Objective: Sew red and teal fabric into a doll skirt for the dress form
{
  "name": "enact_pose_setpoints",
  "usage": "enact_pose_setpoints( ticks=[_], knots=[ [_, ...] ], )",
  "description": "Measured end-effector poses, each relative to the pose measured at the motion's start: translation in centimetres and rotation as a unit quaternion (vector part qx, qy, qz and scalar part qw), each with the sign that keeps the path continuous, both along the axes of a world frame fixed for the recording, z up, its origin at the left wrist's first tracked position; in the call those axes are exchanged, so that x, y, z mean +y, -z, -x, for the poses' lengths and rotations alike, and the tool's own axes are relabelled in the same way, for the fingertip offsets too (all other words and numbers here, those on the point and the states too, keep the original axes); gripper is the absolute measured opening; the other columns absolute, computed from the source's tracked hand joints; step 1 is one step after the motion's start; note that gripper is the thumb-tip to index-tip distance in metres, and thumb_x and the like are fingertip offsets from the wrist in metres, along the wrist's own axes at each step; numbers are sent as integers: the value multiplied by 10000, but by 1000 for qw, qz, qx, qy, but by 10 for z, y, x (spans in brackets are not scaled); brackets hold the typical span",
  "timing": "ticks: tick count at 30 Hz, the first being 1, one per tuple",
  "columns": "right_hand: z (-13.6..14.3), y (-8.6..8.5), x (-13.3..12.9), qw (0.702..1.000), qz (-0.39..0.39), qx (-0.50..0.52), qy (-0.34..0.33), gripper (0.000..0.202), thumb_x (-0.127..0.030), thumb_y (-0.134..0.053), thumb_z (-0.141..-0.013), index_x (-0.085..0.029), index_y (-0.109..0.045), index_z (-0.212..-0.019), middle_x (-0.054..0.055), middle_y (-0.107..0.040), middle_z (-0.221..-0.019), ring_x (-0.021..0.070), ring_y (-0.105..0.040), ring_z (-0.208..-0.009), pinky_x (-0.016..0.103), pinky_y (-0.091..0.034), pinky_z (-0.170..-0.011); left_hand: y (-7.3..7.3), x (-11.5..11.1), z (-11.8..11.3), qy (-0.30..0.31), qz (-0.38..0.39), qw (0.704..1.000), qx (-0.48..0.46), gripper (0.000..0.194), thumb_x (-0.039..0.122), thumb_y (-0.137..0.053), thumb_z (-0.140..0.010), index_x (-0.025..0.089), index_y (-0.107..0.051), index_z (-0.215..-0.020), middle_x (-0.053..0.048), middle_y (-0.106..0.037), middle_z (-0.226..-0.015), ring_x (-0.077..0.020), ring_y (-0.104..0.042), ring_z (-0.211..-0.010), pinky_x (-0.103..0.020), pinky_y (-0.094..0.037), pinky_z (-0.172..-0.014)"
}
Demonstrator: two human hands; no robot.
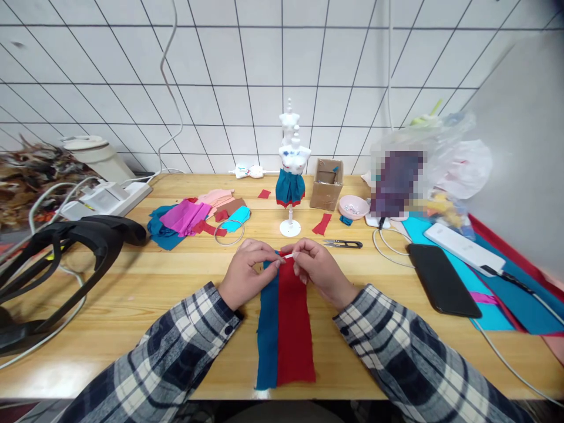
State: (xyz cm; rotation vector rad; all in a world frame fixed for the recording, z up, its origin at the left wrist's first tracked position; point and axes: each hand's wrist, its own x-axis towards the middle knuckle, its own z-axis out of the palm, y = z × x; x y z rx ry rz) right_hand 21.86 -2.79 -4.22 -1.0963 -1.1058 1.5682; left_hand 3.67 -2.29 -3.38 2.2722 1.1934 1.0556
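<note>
A strip of fabric, blue-green (268, 335) on its left side and red (296, 335) on its right, lies lengthwise on the table in front of me. Over its far end my left hand (253, 270) is closed, thumb and forefinger pinched together. Beside it my right hand (319, 267) pinches a small white strip (288, 255) that points towards the left fingertips. Whether the left fingers hold the strip's tip or the fabric edge is too small to tell. Just beyond the hands stands a mini dress form (294, 157) wearing a blue-green skirt (289, 187) with a red hem.
Thread snips (343, 244), a red scrap (322, 224), a pink bowl (353, 207) and a cardboard box (326, 185) lie right of the dress form. Fabric scraps (187, 217) and a metal ring (229, 232) are left. A black phone (443, 279) and a black headset (57, 264) flank my arms.
</note>
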Motion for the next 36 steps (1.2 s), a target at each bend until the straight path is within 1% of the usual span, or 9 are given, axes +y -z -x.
enact_pose_setpoints(
  ticks=[5,10,13,15,17,20,26,32,36],
  knots=[
    [-10,-11,5,989,59,125,46,296,-306,-723,-646,-210,-450,-705,-23,-665,-744,95,-621,-584,180,-506,-480,1,0,1,-1,2,1000,-19,138,297,-643,-851,221,-744,-797,-38,-698,-801,-184,-606,-796,-347,-449,-754],
    [-31,-27,31,980,-63,90,168,266,-266,-746,-640,-229,-574,-839,-50,-616,-741,90,-598,-622,204,-551,-544,1,0,3,2,-3,1000,-9,154,298,-626,-874,229,-756,-829,-45,-706,-815,-191,-600,-808,-365,-441,-775],
    [-48,-38,66,956,-169,-53,235,192,-274,-620,-737,-202,-683,-903,6,-636,-788,130,-620,-705,262,-572,-620,1,0,4,-1,-15,1000,1,164,304,-616,-878,233,-755,-831,-50,-706,-820,-197,-598,-816,-374,-441,-781],
    [-60,-42,94,914,-238,-177,277,293,-293,-535,-800,-187,-724,-998,47,-678,-881,162,-641,-743,327,-576,-692,2,0,5,-5,-22,1000,6,162,301,-614,-875,237,-756,-831,-49,-706,-823,-199,-596,-819,-378,-437,-784],
    [-72,-43,121,836,-313,-319,317,355,-290,-519,-826,-171,-732,-1085,93,-698,-1029,205,-646,-901,380,-543,-845,3,0,5,-6,-26,1000,9,153,294,-619,-868,240,-757,-830,-48,-707,-822,-201,-594,-821,-380,-433,-783],
    [-87,-40,150,768,-337,-458,294,392,-237,-458,-869,-179,-722,-1153,109,-712,-1097,247,-625,-1062,411,-477,-962,4,1,5,-6,-28,1000,13,136,279,-628,-859,242,-756,-833,-44,-708,-822,-204,-591,-827,-387,-428,-789],
    [-102,-26,159,778,-288,-488,272,438,-198,-457,-888,-232,-643,-1283,75,-714,-1184,229,-646,-1101,383,-469,-971,5,2,6,-9,-37,999,22,130,269,-631,-860,233,-750,-822,-41,-707,-816,-202,-590,-819,-387,-416,-785],
    [-104,-25,157,768,-298,-481,300,302,-286,-537,-873,-229,-725,-1101,66,-759,-1026,231,-673,-981,392,-477,-919,6,1,4,-3,-30,999,23,138,281,-624,-870,239,-753,-845,-43,-709,-828,-204,-590,-833,-388,-422,-793],
    [-102,-30,165,748,-321,-523,250,280,-248,-538,-867,-224,-770,-1022,84,-732,-1122,246,-612,-1103,422,-409,-1022,8,2,4,2,-29,999,25,141,283,-623,-874,235,-754,-849,-43,-707,-825,-204,-589,-831,-386,-422,-791]
  ],
)
